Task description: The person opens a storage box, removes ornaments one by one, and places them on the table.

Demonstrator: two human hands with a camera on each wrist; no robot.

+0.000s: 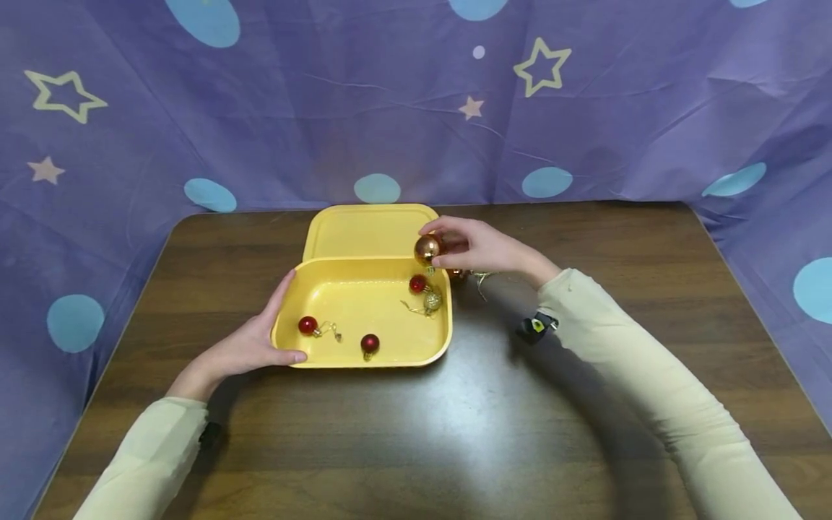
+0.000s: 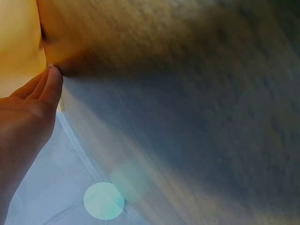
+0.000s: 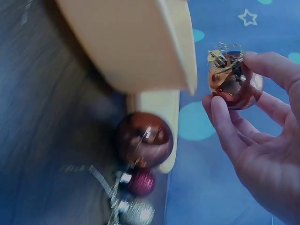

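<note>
A yellow plastic box (image 1: 364, 303) stands on the table, and several small baubles lie in it. Among them are a shiny red bauble (image 1: 308, 326) at the left, a dark red bauble (image 1: 370, 343) near the front, and a red bauble (image 1: 418, 284) beside a gold glitter bauble (image 1: 432, 301) at the right. My left hand (image 1: 250, 343) holds the box's left end, thumb at the front rim and fingers along the side. Over the back right corner, my right hand (image 1: 484, 248) pinches a large copper Christmas bauble (image 3: 234, 82) between thumb and fingers, its gold string showing.
Behind the box lies a yellow lid (image 1: 367, 231). Right of the box are another copper bauble (image 3: 144, 139), a small magenta bauble (image 3: 141, 182) and a silvery bauble (image 3: 138, 212). A purple curtain (image 1: 390, 108) hangs behind the wooden table (image 1: 403, 448).
</note>
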